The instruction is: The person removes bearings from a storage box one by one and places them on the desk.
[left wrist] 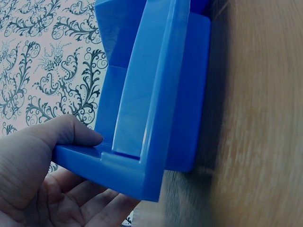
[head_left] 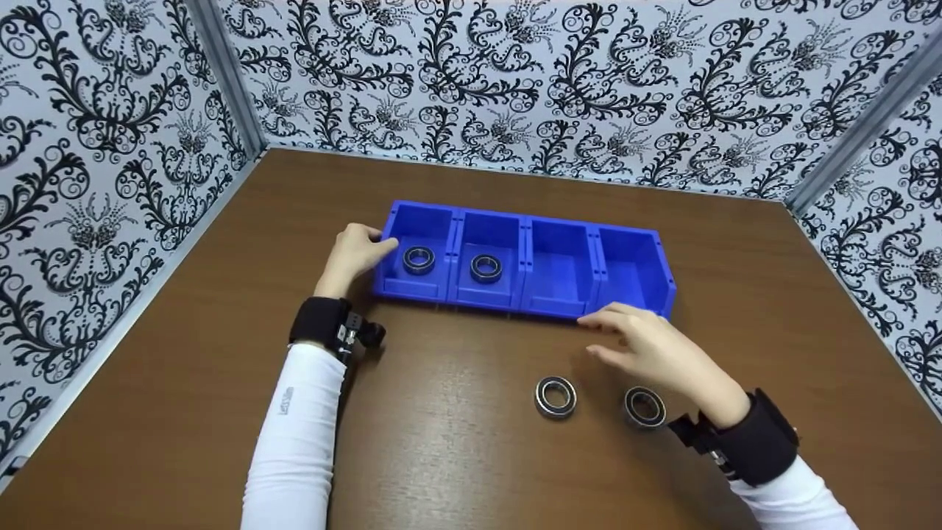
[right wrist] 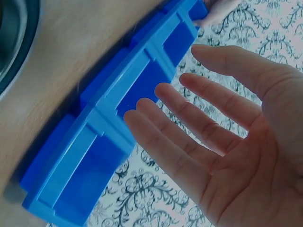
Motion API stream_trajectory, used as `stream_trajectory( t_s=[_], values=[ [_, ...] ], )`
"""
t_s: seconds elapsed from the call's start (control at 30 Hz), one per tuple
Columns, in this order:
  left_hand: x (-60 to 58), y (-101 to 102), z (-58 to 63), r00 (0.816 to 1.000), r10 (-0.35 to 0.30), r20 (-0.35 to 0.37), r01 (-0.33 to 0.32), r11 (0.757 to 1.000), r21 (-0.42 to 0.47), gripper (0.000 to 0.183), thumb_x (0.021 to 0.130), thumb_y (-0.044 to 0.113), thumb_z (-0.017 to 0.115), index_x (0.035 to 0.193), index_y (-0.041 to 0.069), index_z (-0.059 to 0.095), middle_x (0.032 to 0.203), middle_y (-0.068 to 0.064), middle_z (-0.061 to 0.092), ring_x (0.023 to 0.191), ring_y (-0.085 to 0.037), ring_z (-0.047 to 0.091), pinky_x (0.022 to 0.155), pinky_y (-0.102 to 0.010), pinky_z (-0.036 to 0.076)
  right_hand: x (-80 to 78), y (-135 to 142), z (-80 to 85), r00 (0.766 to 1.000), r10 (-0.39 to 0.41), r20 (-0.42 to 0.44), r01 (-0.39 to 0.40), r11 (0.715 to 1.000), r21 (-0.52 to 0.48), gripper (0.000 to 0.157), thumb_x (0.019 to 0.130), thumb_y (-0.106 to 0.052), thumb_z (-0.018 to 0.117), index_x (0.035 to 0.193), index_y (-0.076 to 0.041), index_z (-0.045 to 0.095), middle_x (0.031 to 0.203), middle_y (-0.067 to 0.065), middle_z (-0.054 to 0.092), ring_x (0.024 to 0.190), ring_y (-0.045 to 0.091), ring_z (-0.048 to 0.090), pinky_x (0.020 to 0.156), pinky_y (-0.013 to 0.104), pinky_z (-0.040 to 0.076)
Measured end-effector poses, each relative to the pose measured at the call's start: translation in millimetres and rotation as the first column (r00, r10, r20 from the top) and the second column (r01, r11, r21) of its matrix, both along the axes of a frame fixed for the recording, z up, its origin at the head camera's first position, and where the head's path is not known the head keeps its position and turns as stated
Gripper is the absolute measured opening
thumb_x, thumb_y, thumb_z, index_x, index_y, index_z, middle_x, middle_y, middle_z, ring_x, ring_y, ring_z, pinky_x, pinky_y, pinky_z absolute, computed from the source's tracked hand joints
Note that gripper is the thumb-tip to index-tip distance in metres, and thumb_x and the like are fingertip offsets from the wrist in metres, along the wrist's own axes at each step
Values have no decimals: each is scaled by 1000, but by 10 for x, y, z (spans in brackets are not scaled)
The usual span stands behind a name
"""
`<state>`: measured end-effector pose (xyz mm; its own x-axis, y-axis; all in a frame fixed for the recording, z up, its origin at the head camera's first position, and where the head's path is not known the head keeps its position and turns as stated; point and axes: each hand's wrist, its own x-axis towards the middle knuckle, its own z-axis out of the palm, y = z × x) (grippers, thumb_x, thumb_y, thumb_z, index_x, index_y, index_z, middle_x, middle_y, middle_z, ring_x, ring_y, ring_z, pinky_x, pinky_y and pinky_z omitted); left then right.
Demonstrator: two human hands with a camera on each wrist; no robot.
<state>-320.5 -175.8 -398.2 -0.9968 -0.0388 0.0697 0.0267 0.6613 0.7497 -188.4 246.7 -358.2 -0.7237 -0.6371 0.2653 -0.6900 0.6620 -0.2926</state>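
Note:
A blue four-compartment bin point(head_left: 559, 303) stands on the table, its open front toward me. My left hand point(head_left: 357, 254) grips its left side wall; in the left wrist view the thumb point(left wrist: 83, 133) lies over the rim and the fingers are on the outside. One ball bearing point(head_left: 419, 260) lies in the leftmost compartment, and another bearing point(head_left: 486, 269) in the second from left. My right hand point(head_left: 655, 346) hovers by the bin's front right, holding nothing, fingers loosely extended in the right wrist view. Below it on the table are a bearing point(head_left: 556, 397) and another bearing point(head_left: 645, 408).
The brown wooden table point(head_left: 434, 442) is bounded by patterned panels point(head_left: 508, 81) at the back and both sides. Black camera straps sit on both wrists, the left one point(head_left: 320, 322) near the bin's front left. The two right compartments hold no bearings.

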Motion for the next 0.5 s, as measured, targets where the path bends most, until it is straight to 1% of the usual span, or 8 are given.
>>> stream_trajectory(
  t_s=[0.13, 0.23, 0.33, 0.43, 0.5],
  values=[
    [2, -3, 4, 1000, 2, -1, -2, 1000, 1, 28, 94, 24, 66, 90, -2, 75, 79, -3, 60, 80, -22, 51, 68, -29, 40, -42, 97, 5, 999, -38, -12, 38, 999, -24, 30, 90, -4, 79, 119, 3, 74, 108, 15, 73, 96, 33, 70, 84, 49, 58],
    [5, -5, 9, 1000, 4, 3, -4, 1000, -6, 29, 95, 25, 67, 90, -2, 75, 79, -3, 59, 80, -23, 52, 68, -30, 40, -62, 165, 29, 997, -81, 1, 81, 996, -36, 31, 91, -4, 79, 120, 3, 73, 110, 15, 73, 98, 35, 70, 85, 51, 57],
    [3, -3, 11, 1000, 4, 12, -4, 1000, -13, 31, 95, 26, 66, 96, -3, 77, 85, -7, 63, 83, -25, 54, 72, -33, 43, -78, 220, 59, 993, -119, 25, 120, 992, -42, 31, 92, -6, 78, 121, 3, 73, 111, 15, 73, 100, 36, 70, 86, 52, 57],
    [0, -1, 14, 1000, 0, 18, 0, 1000, -14, 35, 95, 26, 65, 106, -4, 78, 98, -13, 71, 90, -27, 58, 80, -36, 48, -100, 265, 77, 989, -141, 38, 143, 989, -44, 32, 92, -7, 78, 122, 3, 72, 111, 16, 73, 99, 36, 71, 85, 53, 57],
    [1, 0, 16, 1000, 0, 14, 0, 1000, -12, 37, 95, 26, 65, 110, -4, 78, 102, -15, 72, 92, -27, 59, 82, -37, 49, -114, 293, 89, 987, -156, 44, 158, 986, -51, 32, 92, -7, 78, 122, 4, 72, 111, 17, 73, 97, 37, 71, 84, 52, 57]
  ],
)
